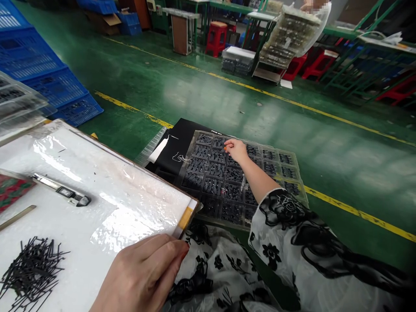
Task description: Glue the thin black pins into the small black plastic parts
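The left hand [143, 273] is nearest, at 7 o'clock in the view, its fingers curled in and their tips drawn together; whether anything is pinched there I cannot tell. From it, at about 2 o'clock, lies a clear compartment tray [300, 178], its cells filled with small dark parts [212, 186]. The right hand [236, 149] is over the tray's cells near their 12 o'clock side, fingers bent and tips close together; I cannot tell whether they hold a part. Its arm runs back toward 5 o'clock into a white sleeve [282, 208] with black flowers. A black sheet [177, 141] shows at the tray's 10 o'clock corner. The table [87, 164], white and partly covered by shiny clear film, fills the 8 o'clock side. On it, a heap of thin black strips [30, 271] lies at 9 o'clock from the left hand and a utility knife [61, 190] at 10 o'clock. Farther off, blue crates [39, 65] stand at 10 o'clock in the view, a red stool [216, 37] at 12, and a plastic-wrapped stack [286, 34] at 1.
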The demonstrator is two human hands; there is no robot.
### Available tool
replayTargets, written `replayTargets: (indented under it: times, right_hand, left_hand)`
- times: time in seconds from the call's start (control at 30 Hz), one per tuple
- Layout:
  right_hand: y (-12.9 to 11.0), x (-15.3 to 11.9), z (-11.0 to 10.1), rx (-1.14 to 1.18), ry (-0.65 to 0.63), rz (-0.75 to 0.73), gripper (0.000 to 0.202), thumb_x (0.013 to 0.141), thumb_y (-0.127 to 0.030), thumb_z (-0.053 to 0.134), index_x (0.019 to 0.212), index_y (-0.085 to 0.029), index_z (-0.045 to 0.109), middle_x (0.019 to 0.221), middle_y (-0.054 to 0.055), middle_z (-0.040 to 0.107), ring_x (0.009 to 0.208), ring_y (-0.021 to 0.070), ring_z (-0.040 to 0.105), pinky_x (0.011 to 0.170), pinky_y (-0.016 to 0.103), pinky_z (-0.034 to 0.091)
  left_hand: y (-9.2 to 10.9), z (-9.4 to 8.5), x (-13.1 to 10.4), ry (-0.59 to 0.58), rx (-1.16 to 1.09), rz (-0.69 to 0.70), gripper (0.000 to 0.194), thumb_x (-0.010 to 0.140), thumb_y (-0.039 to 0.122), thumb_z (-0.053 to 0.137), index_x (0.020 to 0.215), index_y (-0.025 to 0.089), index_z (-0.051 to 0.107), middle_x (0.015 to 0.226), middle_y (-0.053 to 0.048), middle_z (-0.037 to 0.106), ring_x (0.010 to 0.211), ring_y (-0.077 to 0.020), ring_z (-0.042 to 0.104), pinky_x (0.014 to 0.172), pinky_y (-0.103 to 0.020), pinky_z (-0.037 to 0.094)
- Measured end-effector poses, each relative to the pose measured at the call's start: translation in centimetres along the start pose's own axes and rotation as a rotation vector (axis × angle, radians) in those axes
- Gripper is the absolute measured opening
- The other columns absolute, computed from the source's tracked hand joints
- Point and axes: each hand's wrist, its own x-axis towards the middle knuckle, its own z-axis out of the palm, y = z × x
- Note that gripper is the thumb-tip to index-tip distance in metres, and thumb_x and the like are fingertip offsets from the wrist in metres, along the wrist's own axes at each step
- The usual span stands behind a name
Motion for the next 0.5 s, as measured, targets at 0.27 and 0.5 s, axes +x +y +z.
replayTargets:
  times: [0.27, 0.5]
  right_hand:
    - [-1.4, -6.5, 0.5, 0.077, -0.21, -0.009, 0.011, 0.077, -0.012, 0.066, 0.088, -0.013, 0.067, 0.075, 0.002, 0.068, 0.061, 0.0111, 0.064, 0.05, 0.018, 0.048]
    - [-1.5, -10.3, 1.0, 0.067, -0.3, -0.081, 0.012, 0.07, -0.01, 0.069, 0.081, -0.015, 0.069, 0.074, 0.003, 0.07, 0.07, 0.0133, 0.067, 0.062, 0.02, 0.052]
  left_hand:
    - [-0.1, 0.1, -0.2, -0.025, -0.013, -0.02, 0.017, 0.087, 0.013, 0.054, 0.101, 0.02, 0.06, 0.085, -0.004, 0.065, 0.074, -0.0148, 0.064, 0.064, -0.024, 0.055]
    - [0.2, -0.2, -0.2, -0.006, 0.025, -0.004, 0.013, 0.088, 0.016, 0.054, 0.098, 0.02, 0.06, 0.086, -0.004, 0.066, 0.073, -0.0141, 0.065, 0.063, -0.023, 0.055]
